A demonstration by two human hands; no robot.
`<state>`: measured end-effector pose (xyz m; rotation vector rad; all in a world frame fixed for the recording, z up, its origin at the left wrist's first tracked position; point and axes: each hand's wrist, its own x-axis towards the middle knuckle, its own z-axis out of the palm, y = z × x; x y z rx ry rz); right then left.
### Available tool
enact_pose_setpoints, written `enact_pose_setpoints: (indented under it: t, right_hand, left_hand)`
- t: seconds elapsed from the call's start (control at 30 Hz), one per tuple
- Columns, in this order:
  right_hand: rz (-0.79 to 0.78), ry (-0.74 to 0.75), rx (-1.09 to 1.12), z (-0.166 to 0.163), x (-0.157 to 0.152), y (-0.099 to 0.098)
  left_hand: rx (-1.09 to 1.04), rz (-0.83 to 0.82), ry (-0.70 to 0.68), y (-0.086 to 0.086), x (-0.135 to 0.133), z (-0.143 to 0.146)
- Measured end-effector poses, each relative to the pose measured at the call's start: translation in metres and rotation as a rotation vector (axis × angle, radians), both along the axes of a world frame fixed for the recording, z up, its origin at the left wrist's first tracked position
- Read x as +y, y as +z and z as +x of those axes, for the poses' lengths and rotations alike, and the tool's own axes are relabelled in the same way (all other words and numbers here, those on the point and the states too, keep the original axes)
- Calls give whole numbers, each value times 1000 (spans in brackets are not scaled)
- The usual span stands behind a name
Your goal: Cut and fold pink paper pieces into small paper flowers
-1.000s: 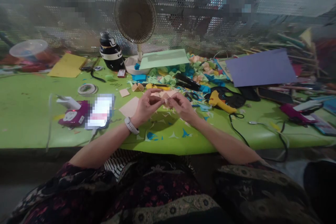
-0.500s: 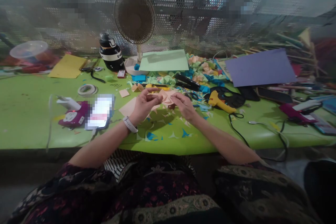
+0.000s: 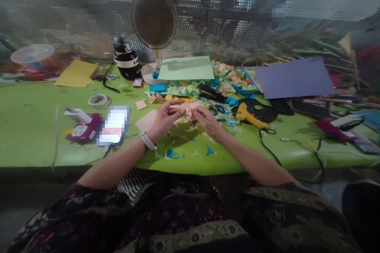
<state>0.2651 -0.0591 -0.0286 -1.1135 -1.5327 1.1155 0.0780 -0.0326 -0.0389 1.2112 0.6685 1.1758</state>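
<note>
Between my hands, above the green table (image 3: 38,126), is a small folded and curled peach paper piece (image 3: 187,111). My left hand (image 3: 165,118) pinches its left side between thumb and fingers. From the right, my right hand (image 3: 206,120) grips the other edge with thumb and fingertips. A flat peach paper sheet (image 3: 145,121) lies partly under my left hand, and a small peach paper square (image 3: 141,104) sits beyond it. Small blue paper scraps (image 3: 172,153) and pale ones are scattered below my hands.
A phone (image 3: 113,126), a tape roll (image 3: 99,101) and a black bottle (image 3: 126,61) stand to the left. Behind are a fan (image 3: 153,17), a light green sheet (image 3: 187,69) and heaped paper pieces. On the right are a yellow glue gun (image 3: 251,116), its cable and a purple sheet (image 3: 295,77).
The peach paper between my fingers has become more curled and bunched. My hands have barely shifted, and the view has moved slightly.
</note>
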Motion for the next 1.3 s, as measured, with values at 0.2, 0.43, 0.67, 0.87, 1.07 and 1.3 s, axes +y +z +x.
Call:
enact_pose_setpoints:
  t: [0.2, 0.43, 0.67, 0.87, 1.07, 1.3]
  right_hand:
    - [-28, 23, 21, 0, -1, 1]
    - [-24, 19, 20, -2, -3, 1]
    - [-19, 16, 1, 0, 1, -3]
    - [-41, -15, 95, 4, 8, -9]
    - [-27, -26, 129, 5, 8, -12]
    - [218, -135, -78, 3, 3, -13]
  left_hand:
    - [31, 15, -20, 0, -1, 1]
    - [21, 5, -37, 3, -4, 3]
    - [52, -8, -42, 4, -3, 1]
    - [2, -40, 2, 1, 2, -1]
    - [-52, -107, 64, 2, 4, 0]
    - [42, 22, 62, 1, -2, 2]
